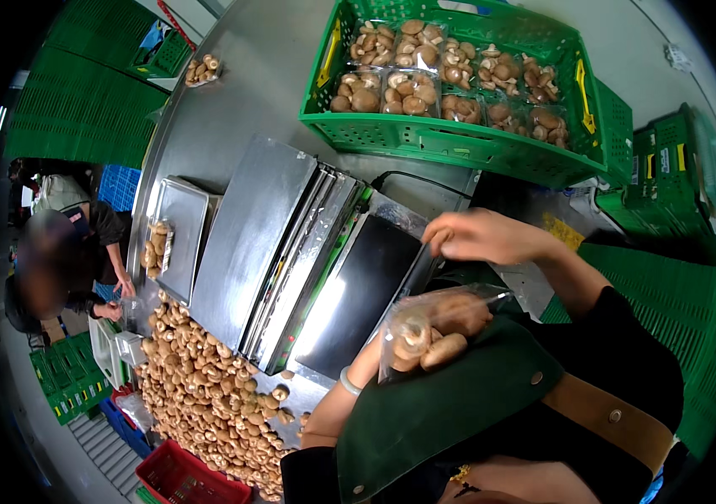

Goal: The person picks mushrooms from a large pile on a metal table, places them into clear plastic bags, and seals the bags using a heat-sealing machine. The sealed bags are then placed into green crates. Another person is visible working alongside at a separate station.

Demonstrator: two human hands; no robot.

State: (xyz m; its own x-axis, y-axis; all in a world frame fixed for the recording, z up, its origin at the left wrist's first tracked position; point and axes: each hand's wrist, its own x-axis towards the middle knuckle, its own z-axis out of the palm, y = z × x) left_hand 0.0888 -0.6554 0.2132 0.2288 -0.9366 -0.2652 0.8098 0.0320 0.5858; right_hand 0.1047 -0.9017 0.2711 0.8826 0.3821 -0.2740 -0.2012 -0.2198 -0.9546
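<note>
A clear-wrapped pack of brown mushrooms is up close before my green apron. My left hand, with a pale bracelet at the wrist, supports it from behind; the pack hides most of the fingers. Blurred and with curled fingers, my right hand is beside the right edge of a black plate on a metal film-wrapping machine. I cannot tell whether it holds anything. Left of that plate lies the machine's wide steel top.
A green crate of wrapped mushroom packs stands at the back. Loose mushrooms are heaped on the steel table, near a red basket. One pack lies on a metal tray. Across the table is a person.
</note>
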